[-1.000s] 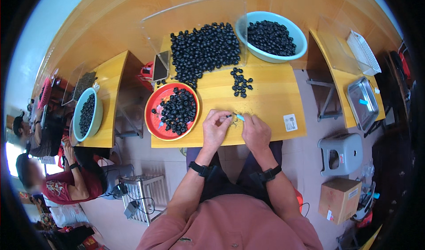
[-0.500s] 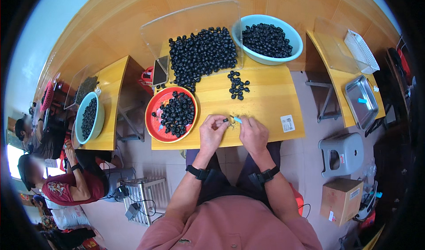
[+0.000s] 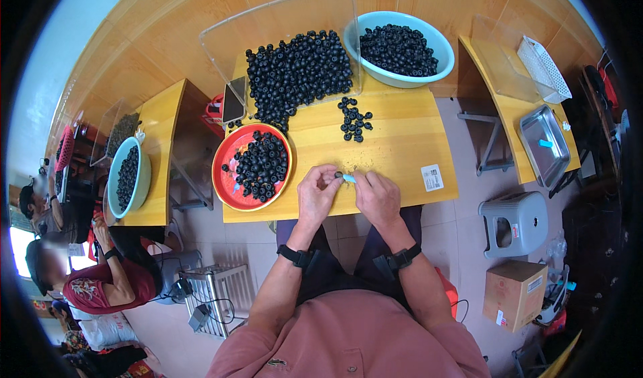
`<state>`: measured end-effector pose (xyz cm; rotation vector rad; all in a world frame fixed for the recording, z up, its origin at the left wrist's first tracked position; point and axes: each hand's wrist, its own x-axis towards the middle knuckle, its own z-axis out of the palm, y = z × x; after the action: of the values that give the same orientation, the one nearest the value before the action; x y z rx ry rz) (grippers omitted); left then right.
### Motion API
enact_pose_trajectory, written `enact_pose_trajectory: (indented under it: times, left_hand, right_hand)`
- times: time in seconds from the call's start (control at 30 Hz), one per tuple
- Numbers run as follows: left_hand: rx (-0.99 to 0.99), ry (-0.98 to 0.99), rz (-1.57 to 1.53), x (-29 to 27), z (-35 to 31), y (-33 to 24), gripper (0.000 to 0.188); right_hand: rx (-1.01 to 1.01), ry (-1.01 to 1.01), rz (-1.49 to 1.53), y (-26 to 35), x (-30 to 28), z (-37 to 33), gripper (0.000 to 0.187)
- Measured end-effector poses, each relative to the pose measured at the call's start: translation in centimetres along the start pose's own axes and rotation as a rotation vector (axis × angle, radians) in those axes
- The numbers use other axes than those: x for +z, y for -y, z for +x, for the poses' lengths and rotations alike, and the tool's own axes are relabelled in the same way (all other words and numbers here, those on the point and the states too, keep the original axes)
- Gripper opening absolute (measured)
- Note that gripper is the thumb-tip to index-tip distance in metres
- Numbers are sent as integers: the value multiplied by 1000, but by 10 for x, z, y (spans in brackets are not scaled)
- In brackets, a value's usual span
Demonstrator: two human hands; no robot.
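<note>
My left hand [image 3: 317, 192] pinches a small dark round piece [image 3: 339, 175] over the near edge of the yellow table [image 3: 402, 150]. My right hand [image 3: 377, 197] is closed on a small tool with a light-blue handle [image 3: 348, 178]. The tool's tip meets the piece; fingers partly hide both. Left of my hands stands a red round tray [image 3: 226, 185] holding a heap of black bead-like pieces [image 3: 262, 167], some showing a hole. A loose group of black pieces [image 3: 355, 118] lies beyond my hands, and fine crumbs dot the tabletop there.
A large pile of black pieces [image 3: 298, 70] lies at the back by a clear plastic guard [image 3: 278, 15]. Behind right is a light-blue basin [image 3: 445, 53] full of them. A phone-like dark slab [image 3: 234, 100] leans near the pile. A grey stool [image 3: 512, 227] stands right. A co-worker [image 3: 114, 281] sits left.
My right hand has moved slightly left, bringing the tool's tip onto the piece in my left hand. The whole view has shifted a little.
</note>
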<state>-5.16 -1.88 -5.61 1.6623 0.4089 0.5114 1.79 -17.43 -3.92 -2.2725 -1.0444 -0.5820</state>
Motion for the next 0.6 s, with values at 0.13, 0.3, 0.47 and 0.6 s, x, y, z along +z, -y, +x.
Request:
enact_pose_trajectory:
  times: [0.13,0.3,0.47,0.6]
  left_hand:
    - [-9,12,34,-1,-1,-2,26]
    - [-53,26,-195,-4,-1,4,30]
    - [-45,4,-182,-3,0,1,31]
    - [-75,10,-150,-2,0,-4,33]
  right_hand:
    - [13,1,-1,0,0,1,14]
    - [74,14,-28,2,0,3,12]
    - [58,-7,-23,-1,2,1,12]
    - [44,5,-17,2,-3,2,12]
